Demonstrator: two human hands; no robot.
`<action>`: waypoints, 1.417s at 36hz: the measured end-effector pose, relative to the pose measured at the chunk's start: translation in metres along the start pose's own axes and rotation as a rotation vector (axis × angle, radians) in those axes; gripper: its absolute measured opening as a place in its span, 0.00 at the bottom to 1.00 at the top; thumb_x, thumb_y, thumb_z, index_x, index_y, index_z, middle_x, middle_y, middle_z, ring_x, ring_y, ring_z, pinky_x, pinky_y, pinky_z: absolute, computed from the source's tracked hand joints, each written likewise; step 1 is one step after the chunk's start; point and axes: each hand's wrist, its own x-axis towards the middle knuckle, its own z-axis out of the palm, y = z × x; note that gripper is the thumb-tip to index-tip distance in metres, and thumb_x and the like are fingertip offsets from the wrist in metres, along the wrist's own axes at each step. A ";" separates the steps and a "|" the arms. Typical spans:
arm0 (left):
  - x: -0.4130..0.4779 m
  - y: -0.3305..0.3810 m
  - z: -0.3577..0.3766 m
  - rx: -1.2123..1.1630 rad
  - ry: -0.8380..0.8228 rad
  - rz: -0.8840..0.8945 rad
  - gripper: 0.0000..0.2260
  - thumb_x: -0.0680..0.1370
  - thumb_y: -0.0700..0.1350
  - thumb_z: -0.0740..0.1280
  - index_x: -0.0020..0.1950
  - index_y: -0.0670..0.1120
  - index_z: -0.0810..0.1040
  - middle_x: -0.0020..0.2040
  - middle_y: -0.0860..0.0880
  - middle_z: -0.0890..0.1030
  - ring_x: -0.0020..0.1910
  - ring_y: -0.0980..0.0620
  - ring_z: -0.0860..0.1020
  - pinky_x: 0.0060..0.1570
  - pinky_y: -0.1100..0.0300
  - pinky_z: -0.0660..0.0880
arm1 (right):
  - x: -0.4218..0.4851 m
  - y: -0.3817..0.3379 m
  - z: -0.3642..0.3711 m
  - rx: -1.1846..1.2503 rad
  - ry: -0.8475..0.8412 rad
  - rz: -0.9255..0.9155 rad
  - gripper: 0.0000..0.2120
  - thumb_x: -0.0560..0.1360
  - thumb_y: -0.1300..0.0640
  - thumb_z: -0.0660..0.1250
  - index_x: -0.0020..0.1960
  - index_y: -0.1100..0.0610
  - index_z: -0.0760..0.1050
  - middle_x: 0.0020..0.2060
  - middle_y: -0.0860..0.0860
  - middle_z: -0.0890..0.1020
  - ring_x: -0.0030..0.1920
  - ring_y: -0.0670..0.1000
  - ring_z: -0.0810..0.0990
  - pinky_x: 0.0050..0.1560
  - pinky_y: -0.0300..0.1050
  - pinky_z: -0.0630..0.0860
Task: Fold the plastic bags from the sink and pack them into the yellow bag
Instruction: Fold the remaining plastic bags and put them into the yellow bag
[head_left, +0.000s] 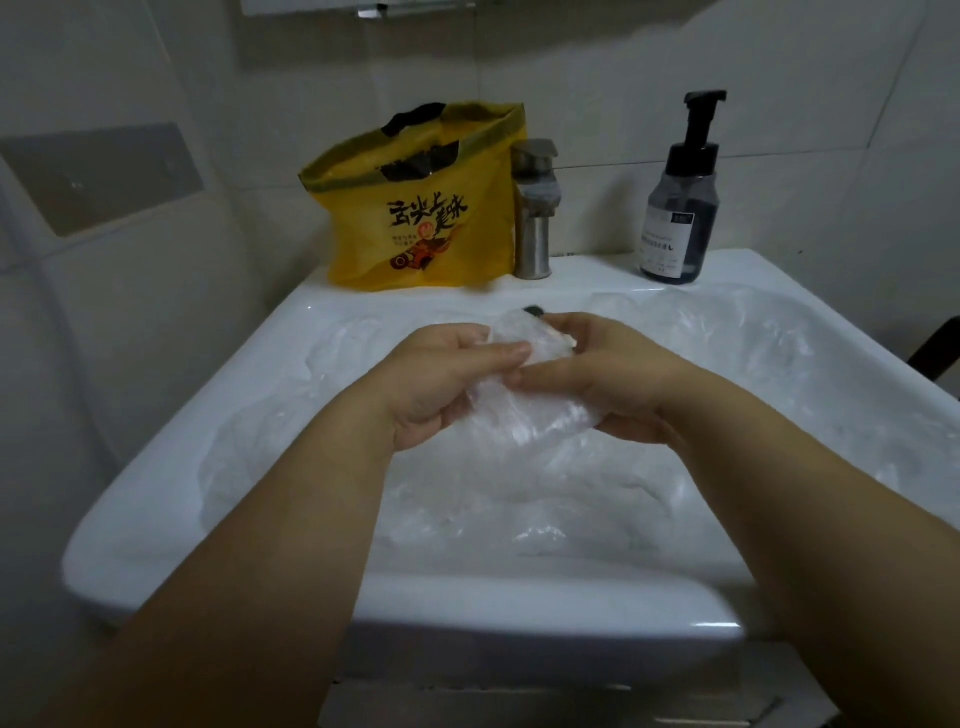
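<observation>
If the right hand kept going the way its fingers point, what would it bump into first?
The right hand points left across the sink, so it would probably meet the clear bag it already holds, then the left hand right behind it. Depth is hard to judge here.

Yellow bag (415, 218) with black lettering; clear bags (519, 499); white sink (171, 467).

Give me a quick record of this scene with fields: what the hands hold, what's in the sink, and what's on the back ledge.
left hand: gripping clear crumpled plastic bag
right hand: gripping same bag
white ceramic sink: more clear plastic bags inside
yellow printed plastic bag: upright, open, back left
steel faucet: beside it
dark pump bottle: back right
</observation>
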 end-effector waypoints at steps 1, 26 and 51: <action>0.001 0.000 -0.001 -0.035 0.026 0.014 0.09 0.74 0.42 0.69 0.52 0.40 0.81 0.48 0.42 0.85 0.47 0.47 0.84 0.48 0.56 0.81 | 0.001 0.000 0.000 0.031 0.005 0.007 0.44 0.62 0.61 0.77 0.73 0.58 0.61 0.59 0.59 0.79 0.53 0.59 0.83 0.57 0.58 0.78; -0.005 0.005 -0.015 -0.130 -0.001 -0.020 0.11 0.77 0.28 0.62 0.53 0.40 0.79 0.40 0.48 0.84 0.36 0.56 0.82 0.39 0.65 0.80 | -0.006 -0.009 -0.022 0.220 -0.089 -0.056 0.12 0.76 0.71 0.59 0.41 0.60 0.77 0.32 0.54 0.82 0.30 0.49 0.80 0.32 0.39 0.79; -0.003 0.004 -0.001 0.214 0.229 0.167 0.04 0.73 0.41 0.74 0.38 0.43 0.83 0.33 0.49 0.82 0.33 0.55 0.79 0.38 0.64 0.79 | -0.005 -0.006 -0.007 0.005 0.141 -0.183 0.06 0.70 0.71 0.70 0.43 0.62 0.76 0.41 0.56 0.80 0.38 0.51 0.82 0.43 0.43 0.82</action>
